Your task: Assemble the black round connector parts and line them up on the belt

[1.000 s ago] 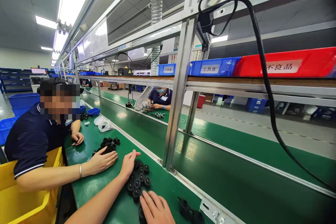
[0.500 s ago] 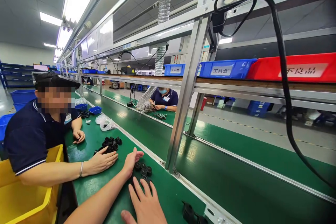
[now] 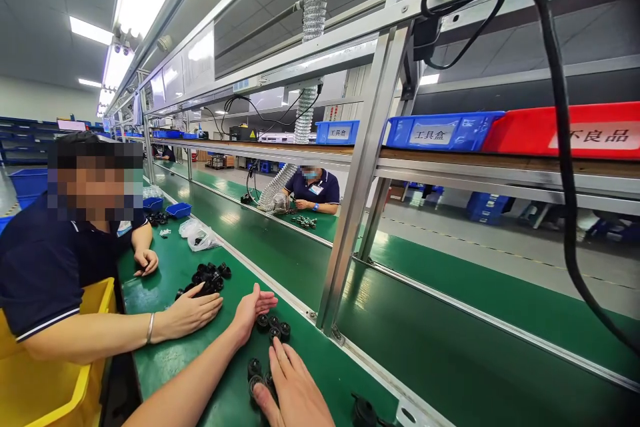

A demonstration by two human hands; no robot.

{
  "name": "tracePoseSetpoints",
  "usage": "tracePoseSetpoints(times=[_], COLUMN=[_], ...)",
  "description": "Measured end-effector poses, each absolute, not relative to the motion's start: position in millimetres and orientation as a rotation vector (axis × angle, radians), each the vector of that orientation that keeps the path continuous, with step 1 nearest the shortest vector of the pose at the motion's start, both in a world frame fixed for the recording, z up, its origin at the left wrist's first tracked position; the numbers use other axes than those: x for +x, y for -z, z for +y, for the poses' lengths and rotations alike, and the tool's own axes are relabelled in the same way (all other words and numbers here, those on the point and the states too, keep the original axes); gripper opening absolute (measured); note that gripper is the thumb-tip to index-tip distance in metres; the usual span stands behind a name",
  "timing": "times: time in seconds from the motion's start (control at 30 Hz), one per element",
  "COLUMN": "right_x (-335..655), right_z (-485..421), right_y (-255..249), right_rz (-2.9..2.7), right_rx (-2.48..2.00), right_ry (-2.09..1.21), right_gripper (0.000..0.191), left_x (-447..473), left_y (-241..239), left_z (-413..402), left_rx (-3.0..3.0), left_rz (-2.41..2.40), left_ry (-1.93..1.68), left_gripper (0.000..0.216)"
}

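Small round black parts [image 3: 275,328] lie in a loose cluster on the green tabletop [image 3: 200,380]. My left hand [image 3: 251,310] rests on edge just beyond them, fingers stretched out and pointing right, palm facing the parts. Nearer to me, my right hand [image 3: 297,383] lies with its fingers straight and close together. Its thumb is over more black parts [image 3: 255,368] on its left side. Neither hand is wrapped around anything. What lies beneath the right palm is hidden.
A co-worker's hand [image 3: 193,313] lies beside a pile of black parts [image 3: 207,280] on the left. A clear plastic bag [image 3: 197,235] and a blue tray [image 3: 179,210] are farther back. A metal post [image 3: 353,213] rises at the table's edge. A yellow bin [image 3: 55,387] stands at lower left.
My right hand has drawn its spread fingers together and shifted slightly right, uncovering black parts on its left. My left hand stays nearly in place. The view has shifted a little.
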State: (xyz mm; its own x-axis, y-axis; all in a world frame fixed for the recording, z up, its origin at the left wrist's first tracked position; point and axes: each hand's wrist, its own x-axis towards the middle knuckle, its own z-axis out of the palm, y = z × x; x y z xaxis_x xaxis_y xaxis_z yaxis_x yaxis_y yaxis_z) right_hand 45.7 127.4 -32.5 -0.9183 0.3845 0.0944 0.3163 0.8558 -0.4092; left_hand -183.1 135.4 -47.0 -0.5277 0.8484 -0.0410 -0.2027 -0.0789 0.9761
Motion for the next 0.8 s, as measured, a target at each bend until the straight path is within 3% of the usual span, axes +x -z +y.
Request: tracePoseSetpoints(times=[0.27, 0.5, 0.67, 0.8], right_x=[40, 36, 28, 18], right_z=[149, 158, 163, 187], right_y=[18, 28, 50, 79], right_rz=[-2.696, -2.687, -2.164, -1.560], right_rx=[-0.619, -0.661, -0.702, -0.836], right_ry=[-0.529, -0.580, -0.989, -1.368], right_gripper=[0.066, 0.068, 0.071, 0.089], left_x=[-181, -178, -169, -161], left_y=[49, 45, 42, 40], left_z=[136, 133, 129, 120], left_rx=[0.785, 0.865, 1.048, 1.207], left_rz=[1.434, 1.461, 1.455, 1.456], left_ry=[-1.705, -1.656, -1.521, -1.337], left_gripper=[0.088, 0.091, 0.088, 0.082])
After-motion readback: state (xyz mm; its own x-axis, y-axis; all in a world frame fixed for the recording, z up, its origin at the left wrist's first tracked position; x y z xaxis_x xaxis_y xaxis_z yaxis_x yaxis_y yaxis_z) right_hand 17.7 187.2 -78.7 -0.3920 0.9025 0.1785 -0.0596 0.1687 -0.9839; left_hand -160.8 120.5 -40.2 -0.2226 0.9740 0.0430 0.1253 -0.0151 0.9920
